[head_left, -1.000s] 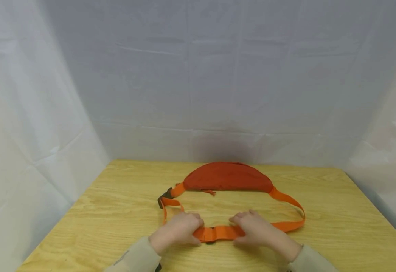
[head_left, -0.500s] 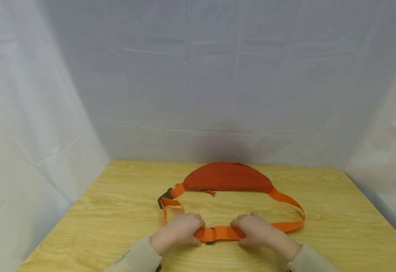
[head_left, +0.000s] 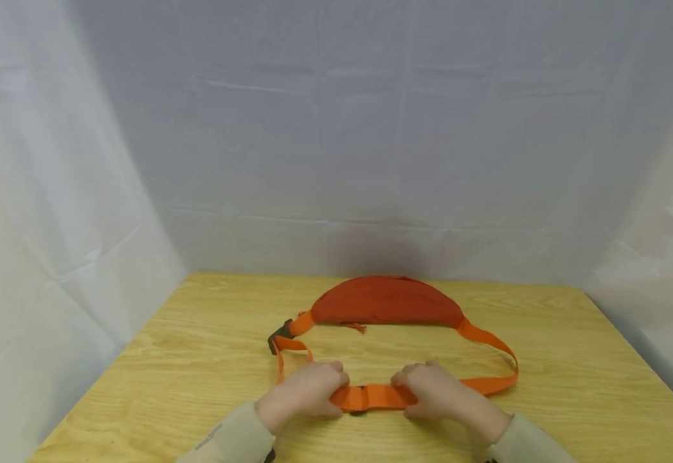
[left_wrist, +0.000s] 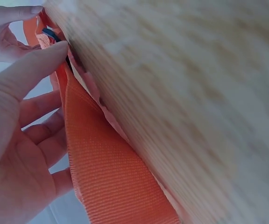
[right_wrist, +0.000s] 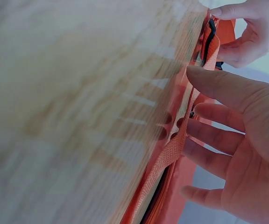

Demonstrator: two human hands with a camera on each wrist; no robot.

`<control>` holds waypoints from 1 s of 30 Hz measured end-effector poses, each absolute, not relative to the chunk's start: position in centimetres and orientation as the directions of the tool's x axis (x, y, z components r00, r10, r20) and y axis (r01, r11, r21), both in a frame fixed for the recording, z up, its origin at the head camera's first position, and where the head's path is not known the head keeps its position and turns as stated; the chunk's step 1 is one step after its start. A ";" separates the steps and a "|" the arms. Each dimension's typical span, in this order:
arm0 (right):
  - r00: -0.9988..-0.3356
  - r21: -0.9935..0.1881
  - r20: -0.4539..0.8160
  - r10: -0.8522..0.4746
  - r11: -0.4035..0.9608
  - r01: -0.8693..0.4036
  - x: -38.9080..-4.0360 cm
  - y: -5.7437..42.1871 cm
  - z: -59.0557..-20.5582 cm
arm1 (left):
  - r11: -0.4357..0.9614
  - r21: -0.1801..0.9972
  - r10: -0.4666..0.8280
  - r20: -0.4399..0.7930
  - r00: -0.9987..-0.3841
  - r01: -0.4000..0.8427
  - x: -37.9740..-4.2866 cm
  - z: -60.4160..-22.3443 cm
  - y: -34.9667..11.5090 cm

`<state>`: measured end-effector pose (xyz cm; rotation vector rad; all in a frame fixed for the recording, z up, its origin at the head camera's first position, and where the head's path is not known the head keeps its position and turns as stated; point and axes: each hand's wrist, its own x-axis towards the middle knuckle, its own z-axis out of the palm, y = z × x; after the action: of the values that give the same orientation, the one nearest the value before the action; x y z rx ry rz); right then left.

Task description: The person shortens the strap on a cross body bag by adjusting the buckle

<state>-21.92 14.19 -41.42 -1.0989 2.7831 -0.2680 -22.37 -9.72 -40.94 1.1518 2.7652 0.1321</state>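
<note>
A red waist bag [head_left: 388, 301] lies near the back of the table, its orange strap [head_left: 385, 397] looping toward me. Along the front run of the strap, my left hand [head_left: 307, 389] holds it left of a dark strap adjuster [head_left: 357, 413]. On the other side of that adjuster, my right hand [head_left: 437, 392] grips the strap between thumb and fingers. The left wrist view shows the left thumb on the near edge of the webbing [left_wrist: 111, 163], fingers behind it. In the right wrist view the right thumb [right_wrist: 218, 84] meets the strap edge.
A black buckle [head_left: 279, 335] joins the strap left of the bag, and a loose strap end [head_left: 292, 344] curls beside it. Red zipper cords [head_left: 356, 326] hang at the bag's front edge. White sheeting [head_left: 324, 141] rises behind and beside the wooden table [head_left: 197, 366].
My right hand has shifted slightly to the right along the strap, its fingers now lower on the strap's far edge. The left hand and the bag stay almost still.
</note>
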 end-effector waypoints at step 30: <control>-0.754 -0.243 0.252 -0.607 0.714 -0.657 -21.4 13.7 -40.5 | 0.642 0.129 0.738 0.164 -0.655 0.756 -22.3 -37.7 -9.3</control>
<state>-21.40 13.70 -40.49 -1.1320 3.0490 -0.5302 -22.34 -9.29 -37.71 1.3375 2.9330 0.3025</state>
